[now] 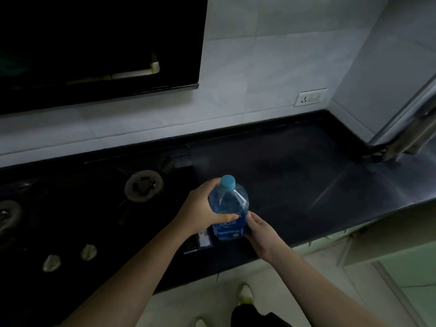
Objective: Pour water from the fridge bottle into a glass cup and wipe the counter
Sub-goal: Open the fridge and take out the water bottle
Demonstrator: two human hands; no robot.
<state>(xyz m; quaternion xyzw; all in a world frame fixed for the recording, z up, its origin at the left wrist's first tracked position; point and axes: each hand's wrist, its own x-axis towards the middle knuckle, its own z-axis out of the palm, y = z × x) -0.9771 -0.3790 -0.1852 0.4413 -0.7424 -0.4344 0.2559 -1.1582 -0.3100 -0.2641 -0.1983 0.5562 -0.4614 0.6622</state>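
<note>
Both hands grip the capped bottle (230, 208) upright at counter (306, 175) edge: left hand (203, 208) at 9 o'clock, right hand (262, 232) at 4 o'clock; stove burner (144, 185) near at 10 o'clock.

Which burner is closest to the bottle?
The right burner, just left of the left hand gripping the bottle. The other burner sits at the frame's far left edge.
</note>
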